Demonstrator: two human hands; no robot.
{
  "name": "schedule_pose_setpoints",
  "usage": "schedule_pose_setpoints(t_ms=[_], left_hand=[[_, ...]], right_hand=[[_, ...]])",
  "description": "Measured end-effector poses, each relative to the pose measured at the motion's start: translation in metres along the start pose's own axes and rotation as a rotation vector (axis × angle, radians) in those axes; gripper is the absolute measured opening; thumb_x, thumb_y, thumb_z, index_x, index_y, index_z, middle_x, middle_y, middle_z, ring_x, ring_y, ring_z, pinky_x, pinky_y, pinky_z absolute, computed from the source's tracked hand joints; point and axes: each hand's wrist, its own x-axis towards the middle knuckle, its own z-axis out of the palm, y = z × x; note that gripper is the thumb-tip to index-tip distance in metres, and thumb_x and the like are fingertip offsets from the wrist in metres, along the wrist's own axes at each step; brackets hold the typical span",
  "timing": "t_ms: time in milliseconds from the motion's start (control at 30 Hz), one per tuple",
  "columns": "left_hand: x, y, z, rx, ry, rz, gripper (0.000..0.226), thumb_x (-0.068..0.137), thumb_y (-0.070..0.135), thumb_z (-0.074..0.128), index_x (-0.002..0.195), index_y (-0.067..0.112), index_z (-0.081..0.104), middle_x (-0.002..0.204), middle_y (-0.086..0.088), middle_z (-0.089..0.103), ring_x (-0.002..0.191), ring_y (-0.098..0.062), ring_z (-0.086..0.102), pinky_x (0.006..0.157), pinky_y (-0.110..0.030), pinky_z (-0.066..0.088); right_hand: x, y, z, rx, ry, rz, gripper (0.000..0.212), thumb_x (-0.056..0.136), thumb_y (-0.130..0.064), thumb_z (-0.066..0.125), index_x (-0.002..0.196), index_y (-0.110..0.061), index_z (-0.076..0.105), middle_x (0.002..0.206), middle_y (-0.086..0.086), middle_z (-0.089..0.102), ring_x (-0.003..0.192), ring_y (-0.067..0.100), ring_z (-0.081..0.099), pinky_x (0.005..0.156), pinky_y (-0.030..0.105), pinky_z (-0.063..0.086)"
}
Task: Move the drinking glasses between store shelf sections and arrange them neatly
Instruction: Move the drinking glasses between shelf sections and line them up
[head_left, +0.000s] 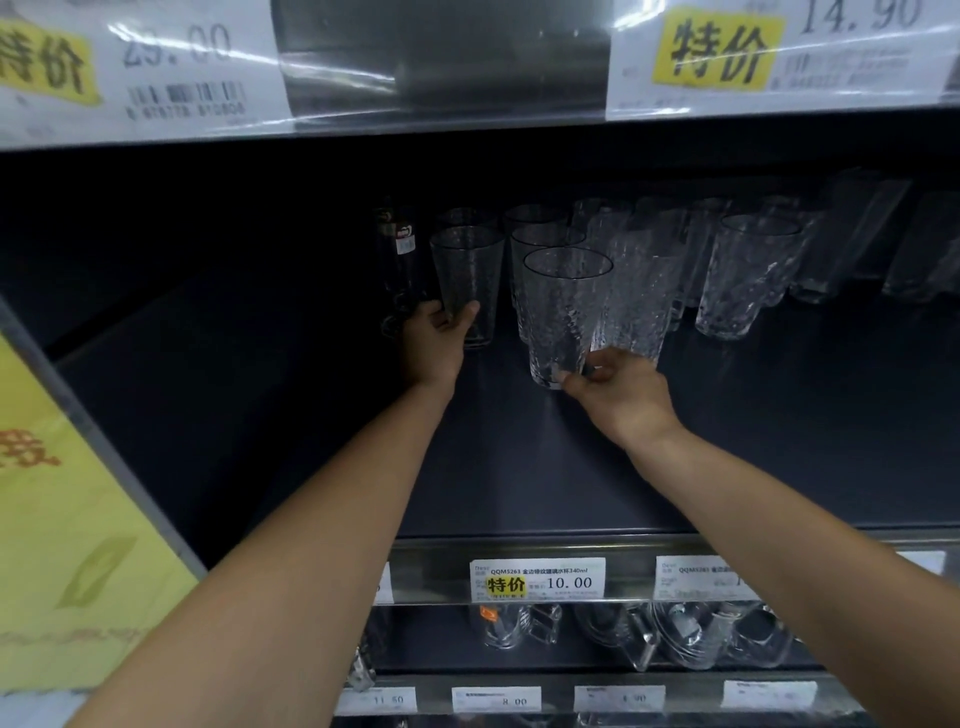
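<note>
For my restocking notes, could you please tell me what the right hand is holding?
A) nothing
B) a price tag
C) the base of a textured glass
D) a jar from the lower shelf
C: the right hand pinches the bottom of the frontmost textured glass.

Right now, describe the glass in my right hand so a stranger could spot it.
Look at the dark shelf above the 10.00 price tag. Among its clear glasses, the hammered glass is frontmost, its base pinched by the right hand; the left hand grips a smooth glass.
</note>
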Motion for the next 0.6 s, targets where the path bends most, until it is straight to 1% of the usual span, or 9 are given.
schedule_pose_setpoints(t_ms=[67,133,200,267,367,433,500,567,600], left_hand=[[-0.003,0.003,-0.003,-0.011,0.020,-0.028,0.052,0.087,0.026,0.075,0.126,-0.003,0.058,0.122,-0.017,0.066,0.111,-0.024,0.064,0.089,-0.026,0.050],[-0.006,0.006,-0.007,0.000,0.034,-0.050,0.054,0.086,0.026,0.076,0.128,-0.003,0.057,0.123,-0.017,0.066,0.112,-0.024,0.064,0.091,-0.027,0.050],[-0.011,0.009,-0.010,0.024,0.041,-0.070,0.050,0.087,0.026,0.075,0.126,-0.001,0.059,0.119,-0.015,0.068,0.107,-0.022,0.065,0.087,-0.027,0.050],[-0.019,0.012,-0.014,0.019,0.048,-0.094,0.040,0.088,0.024,0.074,0.118,0.001,0.061,0.109,-0.013,0.070,0.096,-0.020,0.065,0.082,-0.028,0.052],[-0.035,0.017,-0.021,-0.071,0.057,-0.216,0.012,0.092,0.019,0.068,0.092,0.008,0.063,0.088,-0.008,0.069,0.085,-0.022,0.066,0.079,-0.032,0.055],[-0.051,0.030,-0.030,-0.196,-0.021,-0.401,0.012,0.095,0.015,0.063,0.084,0.011,0.062,0.082,-0.004,0.065,0.079,-0.017,0.063,0.080,-0.029,0.055],[-0.070,0.047,-0.042,-0.283,-0.162,-0.548,0.008,0.097,0.015,0.059,0.093,0.009,0.063,0.087,-0.004,0.066,0.080,-0.014,0.063,0.079,-0.024,0.054],[-0.089,0.062,-0.053,-0.274,-0.260,-0.545,0.008,0.099,0.018,0.057,0.097,0.014,0.063,0.095,-0.004,0.069,0.088,-0.016,0.065,0.088,-0.027,0.052],[-0.102,0.070,-0.059,-0.270,-0.261,-0.492,0.008,0.098,0.018,0.058,0.098,0.014,0.064,0.099,-0.005,0.071,0.093,-0.018,0.067,0.093,-0.029,0.052]], right_hand=[[-0.001,-0.001,-0.002,-0.021,-0.019,0.003,0.017,0.089,-0.024,0.072,0.100,-0.012,0.067,0.072,-0.006,0.056,0.087,0.016,0.058,0.076,0.020,0.041],[-0.002,-0.001,-0.004,-0.037,-0.030,0.013,0.018,0.087,-0.020,0.072,0.099,-0.006,0.068,0.078,-0.001,0.060,0.089,0.019,0.061,0.074,0.021,0.042],[-0.002,-0.002,-0.006,-0.032,-0.041,0.033,0.019,0.087,-0.020,0.070,0.100,-0.006,0.068,0.084,0.001,0.062,0.089,0.019,0.061,0.073,0.021,0.041],[-0.002,-0.005,-0.009,-0.030,-0.073,0.057,0.021,0.088,-0.020,0.068,0.104,-0.006,0.068,0.089,0.002,0.060,0.085,0.017,0.056,0.073,0.020,0.041],[-0.005,-0.008,-0.015,-0.031,-0.142,0.105,0.020,0.088,-0.019,0.067,0.102,-0.006,0.072,0.095,0.006,0.065,0.081,0.016,0.055,0.072,0.021,0.043],[-0.012,-0.012,-0.022,-0.026,-0.190,0.122,0.017,0.087,-0.018,0.067,0.096,-0.004,0.073,0.089,0.007,0.066,0.077,0.015,0.056,0.075,0.024,0.045],[-0.021,-0.014,-0.031,0.000,-0.237,0.142,0.012,0.086,-0.019,0.069,0.091,-0.009,0.073,0.090,0.004,0.065,0.087,0.018,0.060,0.081,0.026,0.047],[-0.030,-0.012,-0.041,0.043,-0.260,0.138,0.006,0.084,-0.021,0.071,0.088,-0.017,0.071,0.096,0.001,0.068,0.098,0.019,0.063,0.082,0.025,0.047],[-0.036,-0.011,-0.047,0.055,-0.259,0.114,0.005,0.084,-0.022,0.072,0.089,-0.020,0.071,0.098,-0.002,0.069,0.100,0.017,0.063,0.083,0.025,0.046]])
